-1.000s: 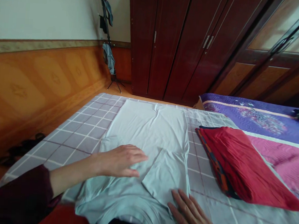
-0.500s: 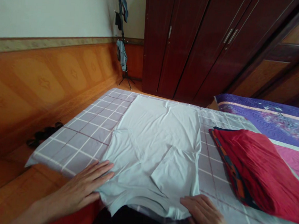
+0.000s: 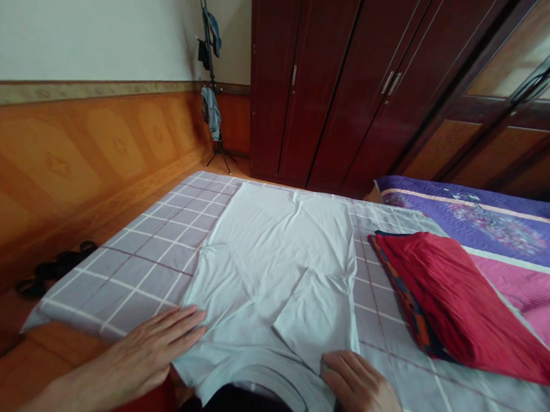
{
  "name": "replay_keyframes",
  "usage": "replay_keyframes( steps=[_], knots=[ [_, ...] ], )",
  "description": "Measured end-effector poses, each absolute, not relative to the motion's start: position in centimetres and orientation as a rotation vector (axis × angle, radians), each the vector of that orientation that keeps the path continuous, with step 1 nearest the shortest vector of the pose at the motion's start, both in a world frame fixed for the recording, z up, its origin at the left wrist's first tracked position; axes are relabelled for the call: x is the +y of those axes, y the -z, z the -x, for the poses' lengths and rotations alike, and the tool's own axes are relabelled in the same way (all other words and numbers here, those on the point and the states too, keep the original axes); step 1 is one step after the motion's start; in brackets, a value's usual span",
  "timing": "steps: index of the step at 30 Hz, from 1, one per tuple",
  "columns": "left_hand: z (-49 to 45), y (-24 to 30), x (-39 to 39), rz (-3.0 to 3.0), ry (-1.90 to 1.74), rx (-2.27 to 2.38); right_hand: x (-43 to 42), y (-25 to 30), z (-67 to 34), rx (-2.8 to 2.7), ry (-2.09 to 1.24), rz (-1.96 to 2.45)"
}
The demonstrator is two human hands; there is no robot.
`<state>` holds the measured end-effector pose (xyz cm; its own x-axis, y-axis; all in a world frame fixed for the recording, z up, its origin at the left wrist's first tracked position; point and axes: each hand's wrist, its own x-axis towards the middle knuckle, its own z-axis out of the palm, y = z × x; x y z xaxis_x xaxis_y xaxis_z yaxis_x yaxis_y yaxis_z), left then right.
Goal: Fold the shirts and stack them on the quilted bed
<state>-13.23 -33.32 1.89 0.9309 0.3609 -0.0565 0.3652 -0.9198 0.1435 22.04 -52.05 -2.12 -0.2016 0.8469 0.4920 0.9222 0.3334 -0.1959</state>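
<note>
A pale grey-white T-shirt [image 3: 277, 244] lies spread on the checked bedspread, its neckline towards me and both sleeves folded inward over the body. My left hand [image 3: 157, 342] rests flat on its left shoulder edge, fingers stretched out. At the right shoulder, my right hand [image 3: 366, 388] has its fingers curled over the edge of the cloth; the thumb is hidden. The collar dips over the near edge of the bed, and light wrinkles run across the fabric.
A folded red garment [image 3: 457, 300] lies on darker folded cloth to the right, on the grey checked bedspread [image 3: 149, 260]. Behind it is a purple and pink bed cover [image 3: 421, 194]. A dark red wardrobe [image 3: 321, 90] and coat stand [image 3: 209, 69] stand beyond; dark shoes [image 3: 61, 266] lie on the floor.
My view has turned slightly right. The right end of the collar now hangs lower towards me, with my right hand still at that shoulder. My left hand stays flat on the shirt.
</note>
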Motion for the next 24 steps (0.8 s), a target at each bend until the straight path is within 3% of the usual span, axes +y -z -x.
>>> replay_keyframes(
  steps=[10,16,21,24],
  knots=[
    [13.9,-0.3,-32.2,-3.007,-0.046,0.516,-50.7,-1.6,-22.7,-1.947,-0.183,1.709],
    [12.6,-2.1,-31.4,-2.898,-0.203,0.518,-50.7,-3.6,-23.1,-1.960,-0.224,1.701],
    [12.3,-5.1,-32.2,-2.831,-0.103,0.506,-51.7,-5.8,-23.5,-1.977,-0.224,1.677],
    [13.2,-4.7,-33.3,-2.833,-0.067,0.549,-53.1,-5.9,-23.6,-2.028,-0.047,1.703]
  ],
)
